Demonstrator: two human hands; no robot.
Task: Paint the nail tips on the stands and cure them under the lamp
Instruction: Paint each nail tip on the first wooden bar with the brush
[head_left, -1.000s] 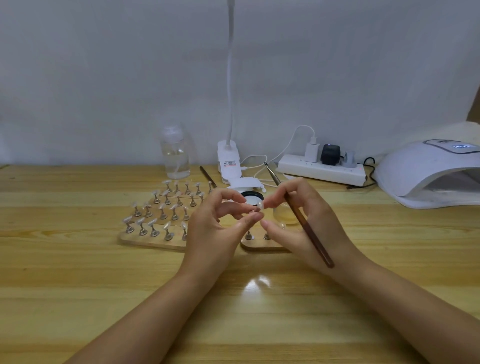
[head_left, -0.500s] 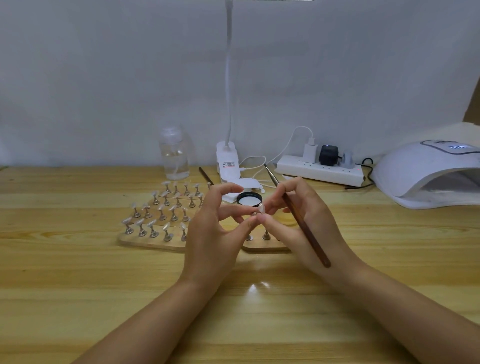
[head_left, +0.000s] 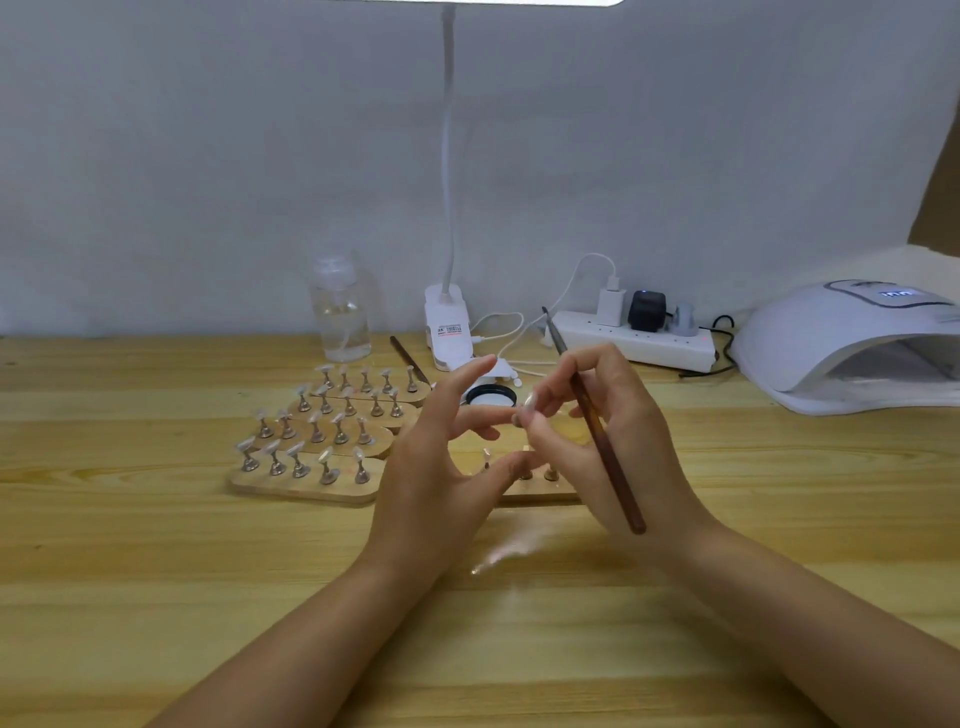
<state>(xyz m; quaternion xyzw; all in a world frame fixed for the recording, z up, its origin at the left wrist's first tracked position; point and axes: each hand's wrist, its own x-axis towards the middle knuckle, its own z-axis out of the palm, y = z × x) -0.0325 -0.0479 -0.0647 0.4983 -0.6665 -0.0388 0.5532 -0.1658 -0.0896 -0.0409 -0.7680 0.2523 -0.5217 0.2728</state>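
My right hand (head_left: 618, 441) grips a brown-handled brush (head_left: 608, 447) that slants up across the palm. Its fingertips also pinch a small pale nail tip (head_left: 525, 409). To the left of that tip, my left hand (head_left: 436, 467) has its index finger raised and its thumb spread. Its middle fingers reach towards the nail tip, and I cannot tell whether they touch it. Wooden boards (head_left: 306, 488) with several nail tips on metal stands lie to the left. Another board (head_left: 545, 496) is partly hidden under my hands. The white curing lamp (head_left: 852, 353) stands at the right edge.
A black-rimmed pot of white gel (head_left: 491, 397) sits behind my hands. Along the wall stand a clear bottle (head_left: 340, 312), a desk lamp base (head_left: 448, 332) and a power strip (head_left: 634, 338) with cables. A second brush (head_left: 408, 358) lies beside the boards.
My left hand has let go of the nail tip and spread its fingers. The tip now sits in my right fingertips. The brush handle stands more upright.
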